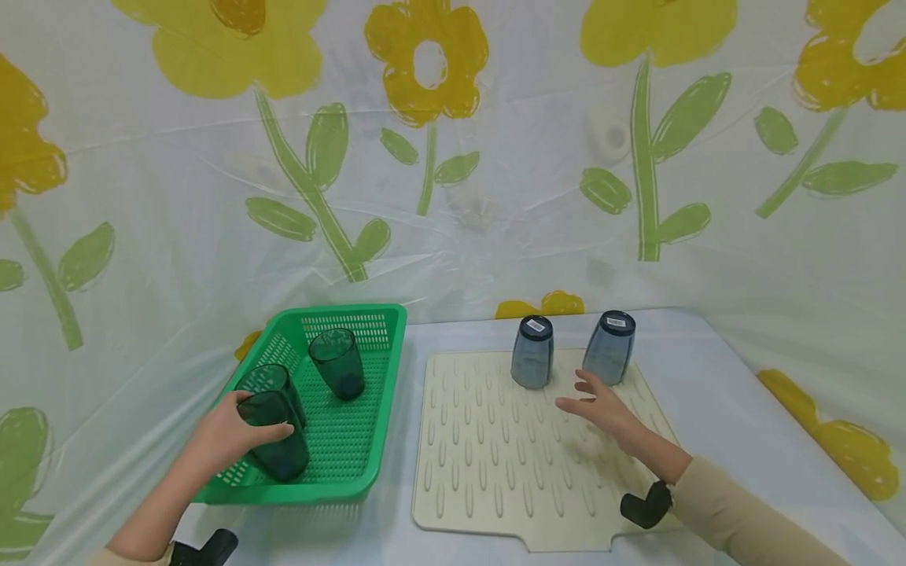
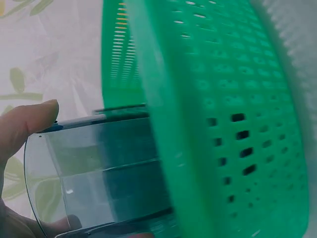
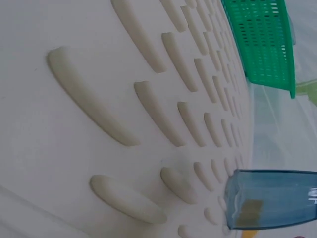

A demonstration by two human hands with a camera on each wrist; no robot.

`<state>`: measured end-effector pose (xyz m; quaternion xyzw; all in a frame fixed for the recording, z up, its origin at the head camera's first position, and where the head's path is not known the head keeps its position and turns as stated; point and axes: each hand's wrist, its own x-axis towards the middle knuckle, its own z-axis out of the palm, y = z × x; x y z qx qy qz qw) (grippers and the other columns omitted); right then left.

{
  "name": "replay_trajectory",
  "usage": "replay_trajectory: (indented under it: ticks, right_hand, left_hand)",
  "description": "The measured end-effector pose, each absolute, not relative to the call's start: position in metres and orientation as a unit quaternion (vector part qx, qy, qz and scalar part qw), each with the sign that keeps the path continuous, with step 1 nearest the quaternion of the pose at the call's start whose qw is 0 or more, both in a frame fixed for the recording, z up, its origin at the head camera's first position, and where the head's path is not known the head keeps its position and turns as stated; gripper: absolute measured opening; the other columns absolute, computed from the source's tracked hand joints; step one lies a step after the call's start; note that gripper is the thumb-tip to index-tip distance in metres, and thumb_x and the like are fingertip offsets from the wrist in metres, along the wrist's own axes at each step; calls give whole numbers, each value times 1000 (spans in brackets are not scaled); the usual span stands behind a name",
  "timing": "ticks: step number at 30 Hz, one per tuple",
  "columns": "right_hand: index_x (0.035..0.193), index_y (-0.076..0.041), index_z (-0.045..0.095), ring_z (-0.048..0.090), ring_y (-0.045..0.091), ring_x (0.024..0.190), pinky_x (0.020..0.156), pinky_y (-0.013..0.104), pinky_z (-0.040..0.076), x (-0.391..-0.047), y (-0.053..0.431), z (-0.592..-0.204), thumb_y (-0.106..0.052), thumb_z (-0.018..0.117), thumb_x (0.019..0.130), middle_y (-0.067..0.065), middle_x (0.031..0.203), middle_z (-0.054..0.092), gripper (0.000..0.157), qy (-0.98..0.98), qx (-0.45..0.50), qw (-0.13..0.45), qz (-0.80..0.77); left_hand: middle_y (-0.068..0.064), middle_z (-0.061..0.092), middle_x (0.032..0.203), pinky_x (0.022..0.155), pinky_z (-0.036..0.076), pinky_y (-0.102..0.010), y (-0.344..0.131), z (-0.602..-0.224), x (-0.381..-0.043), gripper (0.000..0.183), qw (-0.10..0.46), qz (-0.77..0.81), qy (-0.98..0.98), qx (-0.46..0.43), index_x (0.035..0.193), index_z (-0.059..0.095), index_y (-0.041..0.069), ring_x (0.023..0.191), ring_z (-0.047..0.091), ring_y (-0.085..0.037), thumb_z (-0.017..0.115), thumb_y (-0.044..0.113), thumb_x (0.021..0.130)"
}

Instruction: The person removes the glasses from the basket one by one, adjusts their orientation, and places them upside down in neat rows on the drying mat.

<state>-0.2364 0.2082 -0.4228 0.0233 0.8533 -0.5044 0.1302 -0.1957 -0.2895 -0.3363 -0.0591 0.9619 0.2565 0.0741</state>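
My left hand (image 1: 221,437) holds a clear bluish drinking glass (image 1: 281,450) by its rim, thumb on one side and fingers on the other. In the left wrist view the glass (image 2: 119,168) lies partly behind the basket's rim. Two more glasses, one right behind the held one (image 1: 272,379) and another (image 1: 347,369) farther back, stand tilted in the green plastic basket (image 1: 385,424). My right hand (image 1: 603,410) is over the ribbed drying mat (image 1: 488,472), fingers spread, holding nothing. Just beyond its fingertips stands an upside-down glass (image 1: 610,350); a second upturned glass (image 1: 532,354) is left of it.
The basket, with perforated walls, occupies the left of the white table (image 1: 396,519). The beige mat lies to its right, its spout edge toward me. A flower-printed curtain (image 1: 481,259) hangs close behind the table and along the sides.
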Motion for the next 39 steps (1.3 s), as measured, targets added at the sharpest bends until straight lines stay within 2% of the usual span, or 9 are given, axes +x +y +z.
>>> replay_trajectory:
  ticks: [12, 19, 28, 39]
  right_hand:
    - [145, 0, 11, 25, 47, 129, 99, 60, 30, -235, 206, -426, -40, 62, 85, 29, 145, 19, 88, 854, 25, 128, -503]
    - [146, 0, 9, 26, 46, 128, 99, 59, 31, -234, 206, -427, -41, 61, 86, 30, 143, 22, 89, 854, 27, 131, -503]
    - [146, -1, 10, 28, 45, 128, 99, 56, 32, -232, 206, -431, -42, 61, 85, 30, 141, 26, 89, 848, 16, 126, -515]
    - [145, -2, 16, 29, 44, 128, 99, 55, 33, -230, 192, -430, -40, 63, 84, 28, 142, 26, 85, 837, 13, 120, -534]
  left_hand:
    - [-40, 28, 131, 75, 47, -49, -285, -317, -196, 106, 76, 271, 958, -46, 138, 13, -14, 111, 40, -52, 66, 53, 76]
    - [-39, 30, 130, 70, 48, -43, -281, -308, -195, 105, 67, 280, 957, -36, 140, 13, -12, 104, 48, -47, 65, 53, 76]
    - [-37, 28, 134, 79, 46, -51, -271, -298, -195, 106, 61, 288, 955, -42, 142, 12, -8, 116, 35, -52, 64, 55, 76]
    - [-32, 31, 135, 83, 43, -54, -253, -290, -199, 105, 30, 331, 942, -48, 144, 10, -4, 117, 36, -48, 65, 54, 76]
